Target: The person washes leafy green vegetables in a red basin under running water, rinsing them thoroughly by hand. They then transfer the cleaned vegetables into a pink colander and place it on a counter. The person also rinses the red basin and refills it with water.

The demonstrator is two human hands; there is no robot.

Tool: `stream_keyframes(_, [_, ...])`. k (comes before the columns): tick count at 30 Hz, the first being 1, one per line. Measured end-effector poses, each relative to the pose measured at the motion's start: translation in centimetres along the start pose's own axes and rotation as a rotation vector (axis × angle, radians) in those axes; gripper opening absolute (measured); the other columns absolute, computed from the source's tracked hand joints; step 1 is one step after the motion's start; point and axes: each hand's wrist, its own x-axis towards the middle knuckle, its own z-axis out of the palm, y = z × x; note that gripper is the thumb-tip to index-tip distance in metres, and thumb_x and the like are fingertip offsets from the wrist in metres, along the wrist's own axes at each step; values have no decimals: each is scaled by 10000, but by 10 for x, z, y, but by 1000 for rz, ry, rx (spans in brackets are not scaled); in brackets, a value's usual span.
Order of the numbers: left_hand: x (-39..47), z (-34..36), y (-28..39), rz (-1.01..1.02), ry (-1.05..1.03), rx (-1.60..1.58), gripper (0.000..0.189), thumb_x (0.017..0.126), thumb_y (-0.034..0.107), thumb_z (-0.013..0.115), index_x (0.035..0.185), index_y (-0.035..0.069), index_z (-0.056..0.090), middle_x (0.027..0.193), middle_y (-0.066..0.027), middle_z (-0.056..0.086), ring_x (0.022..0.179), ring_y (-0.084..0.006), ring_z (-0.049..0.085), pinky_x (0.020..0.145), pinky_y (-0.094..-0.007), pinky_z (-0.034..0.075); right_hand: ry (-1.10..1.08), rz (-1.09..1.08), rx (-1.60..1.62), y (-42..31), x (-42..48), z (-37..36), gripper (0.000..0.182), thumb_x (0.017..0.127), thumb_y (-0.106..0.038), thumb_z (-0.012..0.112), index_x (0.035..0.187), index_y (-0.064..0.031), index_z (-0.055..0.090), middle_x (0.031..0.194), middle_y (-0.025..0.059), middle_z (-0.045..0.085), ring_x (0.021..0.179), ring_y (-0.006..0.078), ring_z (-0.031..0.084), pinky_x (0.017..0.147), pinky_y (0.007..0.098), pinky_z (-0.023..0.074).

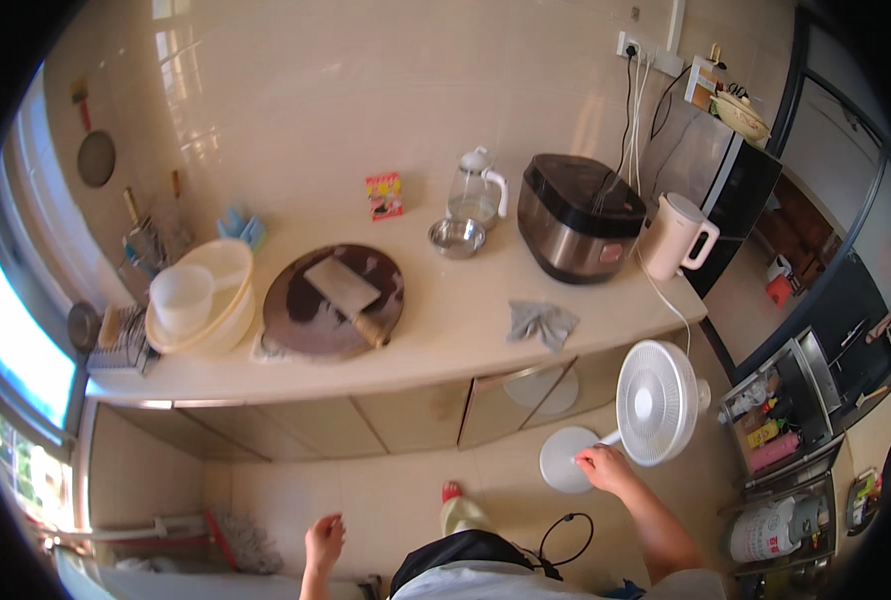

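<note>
My left hand [325, 541] hangs over the tiled floor with its fingers loosely curled and nothing seen in it. My right hand [605, 468] is held low at the right, fingers bent together, and no object shows in it. Behind it stands a white pedestal fan [652, 403], whose round base [568, 459] is partly covered by the hand. Whether the hand touches the fan's pole I cannot tell. On the counter [430, 330] ahead lie a cleaver [343, 286] on a round chopping board [295, 330] and a crumpled grey cloth [541, 322].
A rice cooker [580, 225], pink electric kettle [674, 232], glass jug [475, 187] and steel bowl [457, 237] stand on the counter. A plastic basin [232, 315] holds a white dipper [181, 298]. Right are an open drawer [772, 405] and gas cylinder [764, 531]; a cable [568, 540] loops below.
</note>
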Motion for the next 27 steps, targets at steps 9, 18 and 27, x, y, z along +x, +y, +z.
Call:
stream_keyframes(9, [77,3,112,79,275,-18,256,895,182,561,1086,21,617,771,-29,618,585,-61,503,523,-195,427,567,301,698,5,286,-73,269,852,-209,609,1043,-20,592,875,108,657,697,165,630,597,289,509])
stream_keyframes(18, [199,56,241,246,127,-58,210,874,87,523,1036,-9,615,738,-65,636,626,-85,575,534,-204,467,396,243,644,-34,460,-35,634,785,-310,672,1270,5,414,1119,185,551,908,273,582,810,339,464])
stream_keyframes(27, [275,62,268,276,117,-110,187,874,54,525,1024,-7,618,795,-54,626,667,-83,578,543,-200,459,352,404,680,-64,616,-105,600,822,-421,615,1157,51,457,772,141,596,465,186,571,380,286,452])
